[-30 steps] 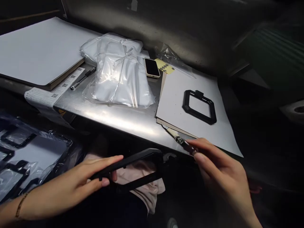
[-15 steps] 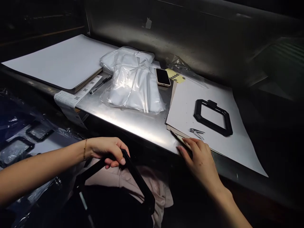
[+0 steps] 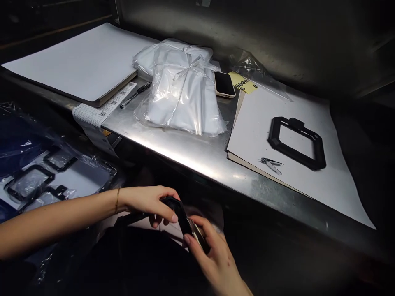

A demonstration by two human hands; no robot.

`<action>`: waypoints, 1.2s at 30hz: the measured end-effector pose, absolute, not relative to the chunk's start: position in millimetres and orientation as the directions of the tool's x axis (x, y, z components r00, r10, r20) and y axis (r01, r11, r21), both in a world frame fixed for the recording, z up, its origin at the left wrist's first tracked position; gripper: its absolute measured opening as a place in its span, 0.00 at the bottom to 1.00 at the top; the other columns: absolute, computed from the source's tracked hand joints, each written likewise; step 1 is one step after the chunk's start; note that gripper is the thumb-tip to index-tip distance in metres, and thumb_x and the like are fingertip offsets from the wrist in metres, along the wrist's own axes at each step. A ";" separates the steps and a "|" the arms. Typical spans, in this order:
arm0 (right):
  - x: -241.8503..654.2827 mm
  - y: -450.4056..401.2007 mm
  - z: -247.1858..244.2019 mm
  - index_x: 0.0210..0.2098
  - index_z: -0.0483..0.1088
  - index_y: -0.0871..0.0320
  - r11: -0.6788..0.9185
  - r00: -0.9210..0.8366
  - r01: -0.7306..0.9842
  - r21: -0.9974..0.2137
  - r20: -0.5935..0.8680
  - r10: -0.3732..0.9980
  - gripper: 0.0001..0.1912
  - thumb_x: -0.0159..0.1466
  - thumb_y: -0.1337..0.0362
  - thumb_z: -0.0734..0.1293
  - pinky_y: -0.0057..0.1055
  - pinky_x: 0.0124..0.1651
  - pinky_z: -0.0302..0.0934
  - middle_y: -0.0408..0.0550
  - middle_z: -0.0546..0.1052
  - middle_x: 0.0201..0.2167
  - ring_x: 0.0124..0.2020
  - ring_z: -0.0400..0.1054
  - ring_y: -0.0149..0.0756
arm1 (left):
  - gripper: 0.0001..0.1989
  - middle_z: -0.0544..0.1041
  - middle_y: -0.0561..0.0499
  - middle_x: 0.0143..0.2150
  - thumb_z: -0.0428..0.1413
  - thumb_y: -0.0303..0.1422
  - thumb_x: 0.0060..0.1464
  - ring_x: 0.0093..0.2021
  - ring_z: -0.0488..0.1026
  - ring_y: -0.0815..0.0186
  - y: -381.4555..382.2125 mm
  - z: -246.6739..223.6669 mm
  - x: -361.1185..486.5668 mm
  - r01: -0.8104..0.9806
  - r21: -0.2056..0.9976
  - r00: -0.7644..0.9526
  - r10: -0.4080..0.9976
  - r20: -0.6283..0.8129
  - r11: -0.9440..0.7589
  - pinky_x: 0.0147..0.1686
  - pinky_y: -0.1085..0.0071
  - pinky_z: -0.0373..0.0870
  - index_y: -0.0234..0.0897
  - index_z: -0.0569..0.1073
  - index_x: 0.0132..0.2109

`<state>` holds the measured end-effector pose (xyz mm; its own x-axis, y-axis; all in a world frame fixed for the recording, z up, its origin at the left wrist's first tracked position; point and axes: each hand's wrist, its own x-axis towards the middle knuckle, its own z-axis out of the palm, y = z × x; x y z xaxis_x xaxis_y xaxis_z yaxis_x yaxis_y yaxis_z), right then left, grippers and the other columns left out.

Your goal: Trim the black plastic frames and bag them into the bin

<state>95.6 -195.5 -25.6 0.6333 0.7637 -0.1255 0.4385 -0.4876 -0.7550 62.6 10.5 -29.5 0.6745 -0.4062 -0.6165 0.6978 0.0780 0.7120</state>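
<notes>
My left hand is closed on a black plastic frame, holding it tilted over my lap. Close by, my right hand grips a slim, pale, shiny tool against the frame's side. The fingers cover much of this tool, so its exact kind does not show. A second black octagonal frame lies on the white sheet at the right of the metal table. Just left of that frame rest small nippers.
Clear bags of white material sit mid-table, beside a phone and a yellow sticker sheet. A pen and a white board stack are further left. Bagged black frames lie at lower left, below the table edge.
My right hand has left the edge of the white sheet with the slim tool and come down-left to the frame. My left hand has turned the frame. The view has shifted slightly.
</notes>
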 end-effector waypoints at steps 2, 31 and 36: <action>96.9 -199.9 -35.2 0.42 0.62 0.51 -0.471 0.630 0.432 -0.769 -0.116 0.768 0.11 0.59 0.61 0.60 0.23 0.33 0.64 0.40 0.75 0.32 0.32 0.69 0.30 | 0.15 0.67 0.58 0.25 0.52 0.30 0.47 0.17 0.64 0.79 13.6 -26.6 53.2 0.689 0.724 0.665 -0.415 -0.621 0.022 0.17 0.82 0.61 0.36 0.61 0.44; 110.0 -179.1 -3.3 0.35 0.70 0.70 -0.204 0.182 0.975 0.091 0.204 0.962 0.15 0.56 0.80 0.53 0.28 0.21 0.55 0.49 0.73 0.20 0.17 0.62 0.32 | 0.05 0.59 0.60 0.25 0.39 0.34 0.56 0.13 0.54 0.81 12.3 -12.2 43.0 0.704 0.680 0.562 -0.426 -0.709 -0.203 0.10 0.84 0.50 0.40 0.57 0.38; 106.8 -178.7 -3.0 0.35 0.69 0.72 -0.181 0.153 0.975 0.126 0.206 0.967 0.15 0.54 0.81 0.54 0.29 0.21 0.57 0.51 0.72 0.20 0.18 0.63 0.34 | 0.08 0.60 0.60 0.26 0.40 0.34 0.55 0.13 0.53 0.81 11.0 -12.1 41.4 0.722 0.662 0.551 -0.413 -0.725 -0.200 0.10 0.84 0.50 0.41 0.58 0.42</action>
